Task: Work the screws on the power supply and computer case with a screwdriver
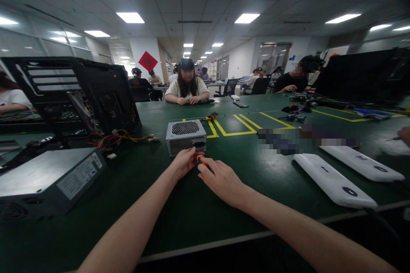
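Black case (88,72) contains circuit board (83,110). Right grip (224,180) grasps orange tool (199,160); left grip (185,161), cannot tell. Green bench (182,217), ceiling lights (130,18) lit.

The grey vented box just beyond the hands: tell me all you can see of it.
The grey vented box looks like metal, with honeycomb holes across its top and near side. A dark, rounded part sits right of middle on the near side, too small to identify. The box rests flat on the green table, coloured wires beyond its far right corner. The left hand is close against its near side; contact is unclear.
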### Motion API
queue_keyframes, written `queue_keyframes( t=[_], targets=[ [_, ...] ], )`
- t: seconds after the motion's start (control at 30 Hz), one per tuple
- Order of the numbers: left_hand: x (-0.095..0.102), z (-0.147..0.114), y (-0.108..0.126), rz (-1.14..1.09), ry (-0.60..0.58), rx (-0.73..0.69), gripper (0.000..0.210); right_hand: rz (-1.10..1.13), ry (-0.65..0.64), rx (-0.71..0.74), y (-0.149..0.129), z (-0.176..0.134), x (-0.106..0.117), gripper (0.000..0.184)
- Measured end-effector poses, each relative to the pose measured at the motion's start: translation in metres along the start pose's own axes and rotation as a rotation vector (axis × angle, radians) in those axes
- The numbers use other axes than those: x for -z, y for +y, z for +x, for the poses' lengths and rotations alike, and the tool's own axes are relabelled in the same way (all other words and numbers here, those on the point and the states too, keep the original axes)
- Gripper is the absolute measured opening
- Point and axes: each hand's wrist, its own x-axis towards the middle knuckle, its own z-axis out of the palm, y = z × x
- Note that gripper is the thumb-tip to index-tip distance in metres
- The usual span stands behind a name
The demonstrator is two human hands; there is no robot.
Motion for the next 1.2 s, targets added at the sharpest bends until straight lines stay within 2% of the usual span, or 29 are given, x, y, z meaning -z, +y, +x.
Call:
queue_keyframes(
  t=[0.2, 0.3, 0.4, 0.47, 0.53, 0.63, 0.77, 0.87, 0.93, 1.07, 1.2],
  targets=[
    [-0.004, 0.004, -0.001, 0.069, -0.082, -0.005, 0.016, 0.008, -0.012, -0.001, 0.0, 0.0, 0.0, 0.018],
    [-0.001, 0.002, 0.0, 0.32, -0.058, -0.089, 0.012, 0.005, -0.021, 0.012, 0.0, 0.0, 0.0, 0.016],
    [0.005, -0.007, 0.004, 0.816, 0.087, -0.35, 0.011, 0.012, -0.011, 0.01, 0.0, 0.0, 0.0, 0.014],
    [0.009, -0.012, 0.008, 1.208, 0.264, -0.656, 0.015, 0.005, -0.007, 0.02, 0.001, 0.0, 0.0, 0.014],
    [0.01, -0.013, 0.011, 1.563, 0.381, -0.945, 0.029, -0.012, -0.009, 0.048, 0.002, -0.001, 0.001, 0.015],
    [0.008, -0.005, 0.014, 1.81, 0.354, -1.157, 0.049, -0.026, -0.026, 0.113, 0.002, -0.001, 0.003, 0.018],
    [0.004, 0.01, 0.014, 1.813, 0.383, -1.191, 0.046, -0.009, -0.06, 0.119, 0.001, 0.0, 0.007, 0.017],
    [0.004, 0.01, 0.015, 1.783, 0.405, -1.195, 0.043, 0.018, -0.068, 0.095, -0.001, -0.001, 0.012, 0.018],
    [0.005, 0.006, 0.015, 1.788, 0.376, -1.216, 0.042, 0.004, -0.026, 0.137, -0.002, -0.002, 0.014, 0.018],
    [0.007, -0.009, 0.014, 1.775, 0.313, -1.253, 0.042, -0.005, 0.124, 0.325, -0.004, -0.006, 0.015, 0.014],
    [0.006, -0.015, 0.013, 1.736, 0.317, -1.248, 0.041, 0.058, 0.187, 0.288, -0.005, -0.009, 0.013, 0.015]
  ],
)
